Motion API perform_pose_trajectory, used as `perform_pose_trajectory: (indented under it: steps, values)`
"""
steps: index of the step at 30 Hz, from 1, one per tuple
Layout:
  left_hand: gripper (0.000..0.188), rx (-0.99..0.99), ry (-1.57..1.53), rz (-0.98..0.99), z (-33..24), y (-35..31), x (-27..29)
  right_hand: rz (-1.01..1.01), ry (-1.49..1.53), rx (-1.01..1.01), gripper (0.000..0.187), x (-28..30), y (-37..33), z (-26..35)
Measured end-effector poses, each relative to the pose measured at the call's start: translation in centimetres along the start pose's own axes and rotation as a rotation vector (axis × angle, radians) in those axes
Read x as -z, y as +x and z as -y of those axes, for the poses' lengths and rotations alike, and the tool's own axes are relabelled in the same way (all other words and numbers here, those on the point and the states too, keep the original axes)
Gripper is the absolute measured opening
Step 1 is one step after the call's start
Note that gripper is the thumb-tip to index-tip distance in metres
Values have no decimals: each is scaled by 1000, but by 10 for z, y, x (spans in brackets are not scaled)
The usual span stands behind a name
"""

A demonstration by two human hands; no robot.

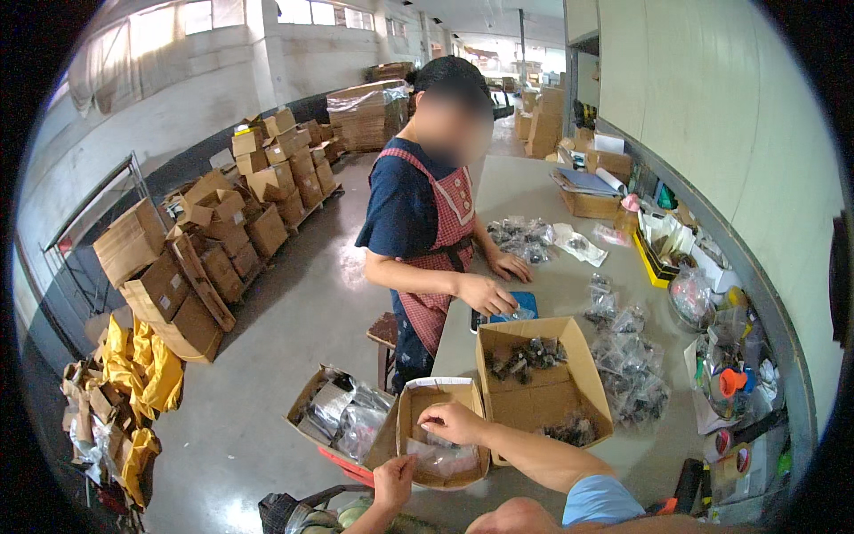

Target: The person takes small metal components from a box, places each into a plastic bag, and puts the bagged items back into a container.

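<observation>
My right hand [452, 423] reaches over a small cardboard box [440, 383] with its fingers bent together and pointing left. Anything in its grip is too small to make out. Clear plastic bags [442, 457] lie in the near part of that box, below the hand. My left hand [393, 481] is closed just off the box's near left corner; whatever it may hold is hidden. To the right, a larger open carton [544, 400] contains dark small parts [525, 359] in two heaps, one at the far side and one near my right forearm.
Across the table [525, 191] a person in a checked apron [436, 307] handles a small bag over a blue scale [523, 305]. Bagged parts [632, 365] lie right of the large carton. A carton of silvery bags [347, 416] stands at left. Stacked boxes [267, 182] line the wall.
</observation>
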State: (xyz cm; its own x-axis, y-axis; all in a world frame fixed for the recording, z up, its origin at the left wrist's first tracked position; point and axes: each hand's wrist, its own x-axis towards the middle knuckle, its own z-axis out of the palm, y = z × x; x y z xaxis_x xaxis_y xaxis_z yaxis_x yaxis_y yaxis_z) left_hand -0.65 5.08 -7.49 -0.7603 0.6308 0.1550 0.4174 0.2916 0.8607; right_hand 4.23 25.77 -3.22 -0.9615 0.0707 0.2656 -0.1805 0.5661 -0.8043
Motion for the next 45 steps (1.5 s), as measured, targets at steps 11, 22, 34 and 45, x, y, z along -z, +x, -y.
perform_pose_trajectory:
  steps: [11,22,34,45]
  values:
    - [11,-2,48,-14,-19,1,17,436,411,-8,28,-6,-6,31]
    - [19,31,195,-6,-34,7,28,325,98,185,36,-15,-9,29]
    - [74,-249,345,75,-27,11,21,475,-18,319,41,-27,-16,10]
    - [72,-403,489,-78,-20,11,16,533,-146,202,42,-25,-19,34]
